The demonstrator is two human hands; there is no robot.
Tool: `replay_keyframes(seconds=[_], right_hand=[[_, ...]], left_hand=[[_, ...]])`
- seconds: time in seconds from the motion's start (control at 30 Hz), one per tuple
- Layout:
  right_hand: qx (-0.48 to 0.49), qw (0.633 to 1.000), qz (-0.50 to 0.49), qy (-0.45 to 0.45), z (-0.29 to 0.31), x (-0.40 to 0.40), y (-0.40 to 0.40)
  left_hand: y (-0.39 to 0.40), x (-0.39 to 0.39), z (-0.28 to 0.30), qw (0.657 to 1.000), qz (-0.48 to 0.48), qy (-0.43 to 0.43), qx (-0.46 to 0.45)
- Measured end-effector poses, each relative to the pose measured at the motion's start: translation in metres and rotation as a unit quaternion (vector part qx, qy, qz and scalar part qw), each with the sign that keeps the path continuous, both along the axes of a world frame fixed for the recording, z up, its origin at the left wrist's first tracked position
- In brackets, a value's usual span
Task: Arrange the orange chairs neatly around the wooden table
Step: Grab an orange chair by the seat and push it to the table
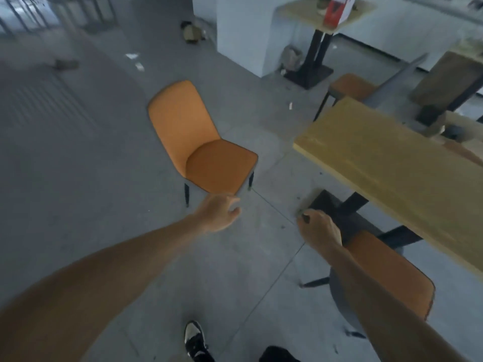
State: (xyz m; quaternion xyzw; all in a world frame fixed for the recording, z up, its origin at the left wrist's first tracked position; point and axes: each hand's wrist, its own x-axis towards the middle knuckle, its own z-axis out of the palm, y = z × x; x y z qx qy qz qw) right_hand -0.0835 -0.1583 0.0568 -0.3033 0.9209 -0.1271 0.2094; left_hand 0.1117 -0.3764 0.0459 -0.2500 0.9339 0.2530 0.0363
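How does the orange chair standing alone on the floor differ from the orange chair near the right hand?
The lone chair stands apart from the wooden table; the near chair sits close beside it. The lone chair shows its seat and backrest front; the near chair shows mainly its back. Both are orange with dark legs.

Two bare forearms reach forward and down from the bottom of the view. The left hand (pixel 218 214) is stretched out ahead, fingers loosely curled and thumb apart, gripping nothing. The right hand (pixel 320 228) is curled into a loose fist, knuckles up, wrist bent slightly inward; whether it holds anything cannot be told.
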Motion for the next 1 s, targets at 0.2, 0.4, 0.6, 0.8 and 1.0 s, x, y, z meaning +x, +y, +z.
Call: replay_keyframes(seconds=[0.2, 0.4, 0.6, 0.8, 1.0], right_hand=[[-0.031, 0.998, 0.044, 0.022, 0.022, 0.049, -0.168], [-0.045, 0.998, 0.053, 0.003, 0.007, 0.054, -0.295], [-0.07, 0.996, 0.015, -0.056, -0.032, 0.025, -0.434], [-0.053, 0.992, -0.008, -0.116, -0.042, 0.005, -0.55], [-0.041, 0.985, -0.058, -0.154, -0.06, 0.0, -0.635]], left_hand=[[-0.124, 0.043, 0.036, 0.999, 0.028, 0.019, -0.02], [-0.232, 0.032, 0.032, 1.0, 0.004, 0.001, -0.012], [-0.375, -0.014, 0.019, 0.998, -0.019, -0.022, -0.047], [-0.508, -0.059, 0.011, 0.997, -0.04, -0.035, -0.059], [-0.621, -0.111, -0.02, 0.985, -0.151, -0.052, -0.07]])
